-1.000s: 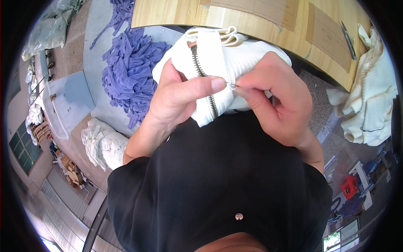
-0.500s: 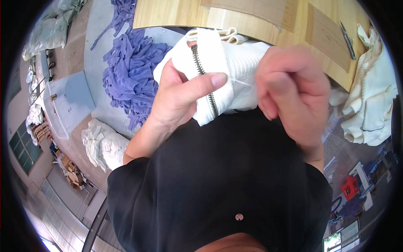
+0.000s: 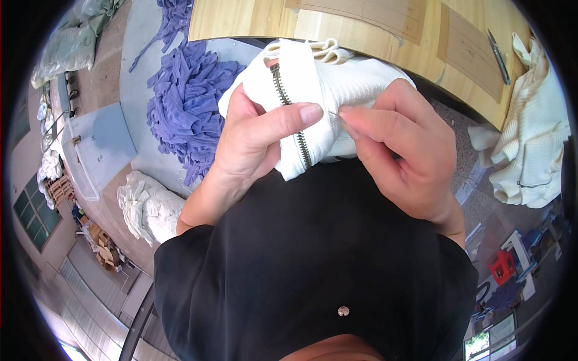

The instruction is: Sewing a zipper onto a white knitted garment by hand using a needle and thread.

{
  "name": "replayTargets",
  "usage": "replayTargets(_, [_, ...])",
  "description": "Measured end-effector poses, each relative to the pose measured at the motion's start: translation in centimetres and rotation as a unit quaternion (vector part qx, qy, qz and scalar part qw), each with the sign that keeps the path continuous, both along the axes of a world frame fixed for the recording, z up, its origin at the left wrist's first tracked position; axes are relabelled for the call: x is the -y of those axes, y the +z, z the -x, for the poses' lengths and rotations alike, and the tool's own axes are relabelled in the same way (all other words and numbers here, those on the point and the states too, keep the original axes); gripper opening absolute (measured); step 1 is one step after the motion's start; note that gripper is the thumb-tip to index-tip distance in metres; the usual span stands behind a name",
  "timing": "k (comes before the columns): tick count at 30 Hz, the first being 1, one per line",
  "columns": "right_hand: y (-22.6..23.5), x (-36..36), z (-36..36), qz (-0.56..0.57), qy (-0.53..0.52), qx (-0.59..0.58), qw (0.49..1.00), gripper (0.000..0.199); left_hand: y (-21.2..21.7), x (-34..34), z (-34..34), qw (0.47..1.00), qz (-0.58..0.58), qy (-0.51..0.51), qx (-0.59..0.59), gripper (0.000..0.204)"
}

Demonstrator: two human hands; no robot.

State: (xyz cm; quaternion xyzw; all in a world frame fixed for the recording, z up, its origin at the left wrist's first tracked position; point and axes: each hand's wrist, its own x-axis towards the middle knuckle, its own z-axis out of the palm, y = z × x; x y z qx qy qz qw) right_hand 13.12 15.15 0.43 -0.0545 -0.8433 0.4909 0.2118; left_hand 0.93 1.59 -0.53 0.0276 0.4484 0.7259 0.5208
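A white ribbed knit garment with a dark metal zipper lies bunched in front of my chest, close to the table edge. My left hand grips it at the zipper, the thumb pressed flat on top and the other fingers underneath, hidden by the cloth. My right hand is closed in a pinch just right of that thumb. Between its thumb and forefinger is a thin sewing needle, its tip at the white fabric. Any thread is too fine to make out.
Across the top stands a wooden table with brown paper patterns and snips on it. A heap of purple fabric strips lies at the left. More cream knitwear hangs at the right, and a white bundle lies lower left.
My right hand, blurred and raised at the right before, has come left and down to the garment, bringing the needle to the cloth. My left hand keeps its grip, barely shifted.
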Motion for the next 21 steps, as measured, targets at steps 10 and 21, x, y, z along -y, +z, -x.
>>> replayTargets(10, [-0.40, 0.10, 0.16, 0.027, 0.004, -0.021, 0.999, 0.024, 0.29, -0.04, 0.07, 1.000, 0.007, 0.001, 0.003, 0.051])
replayTargets(21, [-0.28, 0.09, 0.37, 0.018, 0.010, -0.024, 0.999, 0.025, 0.34, 0.02, 0.11, 1.000, -0.001, 0.005, -0.003, 0.051])
